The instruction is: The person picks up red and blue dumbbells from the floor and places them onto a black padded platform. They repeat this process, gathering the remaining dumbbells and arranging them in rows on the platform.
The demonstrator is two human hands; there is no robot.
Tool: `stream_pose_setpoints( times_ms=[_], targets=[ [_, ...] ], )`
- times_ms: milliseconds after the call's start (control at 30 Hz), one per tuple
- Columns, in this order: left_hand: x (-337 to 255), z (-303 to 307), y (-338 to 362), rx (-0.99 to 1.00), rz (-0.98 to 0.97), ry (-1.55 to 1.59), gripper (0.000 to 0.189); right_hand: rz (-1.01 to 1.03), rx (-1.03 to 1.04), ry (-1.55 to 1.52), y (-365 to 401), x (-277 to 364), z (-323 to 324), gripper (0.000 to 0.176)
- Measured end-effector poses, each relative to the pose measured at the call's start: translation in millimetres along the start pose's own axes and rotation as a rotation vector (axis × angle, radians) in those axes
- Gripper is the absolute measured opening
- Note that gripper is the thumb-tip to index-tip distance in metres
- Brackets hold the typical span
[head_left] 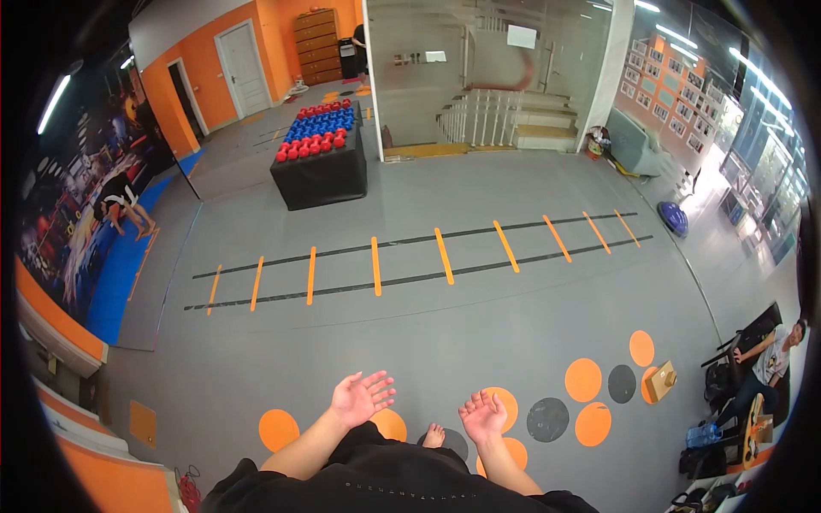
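Observation:
My left hand [363,399] is held out in front of my body, palm showing, its fingers spread with nothing in them. To its right, my right hand [484,416] is raised at about the same height, also empty, with the fingers loosely apart. Neither hand touches anything. Beneath them, one bare foot [434,436] shows on the grey floor among orange circles [583,380] and dark grey circles [547,420]. Below my arms, a black shirt [402,479] fills the bottom of the view.
An agility ladder marking [443,256] crosses the floor ahead. Red and blue dumbbells [321,128] cover a black box [321,179]. A wooden box [661,381] stands at right, near a seated person [772,359]. A purple balance dome [673,219] lies farther back.

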State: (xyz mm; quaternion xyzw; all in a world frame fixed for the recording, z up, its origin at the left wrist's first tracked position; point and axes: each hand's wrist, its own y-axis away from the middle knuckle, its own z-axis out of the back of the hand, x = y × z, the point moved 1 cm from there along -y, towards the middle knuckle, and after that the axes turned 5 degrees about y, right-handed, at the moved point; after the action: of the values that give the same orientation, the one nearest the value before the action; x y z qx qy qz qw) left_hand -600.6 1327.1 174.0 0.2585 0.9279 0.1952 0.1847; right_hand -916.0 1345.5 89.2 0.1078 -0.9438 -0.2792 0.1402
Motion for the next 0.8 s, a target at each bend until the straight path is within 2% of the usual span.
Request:
stream_pose_setpoints(
  times_ms=[167,333,467,600,700,800],
  targets=[
    [12.3,13.2,55.5,0.084,-0.086,0.053,0.057,-0.034,0.247,0.009,25.6,-31.7,-35.9,0.028],
    [21.5,61.0,146.3,0.143,-0.203,0.133,0.058,-0.128,0.276,0.149,62.5,-92.7,-48.0,0.028],
    [34.4,136.0,233.5,0.128,-0.270,0.260,0.057,-0.236,0.290,0.225,97.8,-164.8,-42.5,0.027],
    [58.3,213.1,314.5,0.008,-0.355,0.428,0.056,-0.343,0.321,0.262,149.1,-238.7,-23.4,0.028],
    [77.1,232.9,352.5,-0.036,-0.373,0.495,0.055,-0.464,0.326,0.280,187.4,-268.1,-11.8,0.030],
    [81.7,237.5,368.9,-0.034,-0.348,0.470,0.055,-0.466,0.366,0.335,207.7,-273.1,-10.5,0.031]
  ],
)
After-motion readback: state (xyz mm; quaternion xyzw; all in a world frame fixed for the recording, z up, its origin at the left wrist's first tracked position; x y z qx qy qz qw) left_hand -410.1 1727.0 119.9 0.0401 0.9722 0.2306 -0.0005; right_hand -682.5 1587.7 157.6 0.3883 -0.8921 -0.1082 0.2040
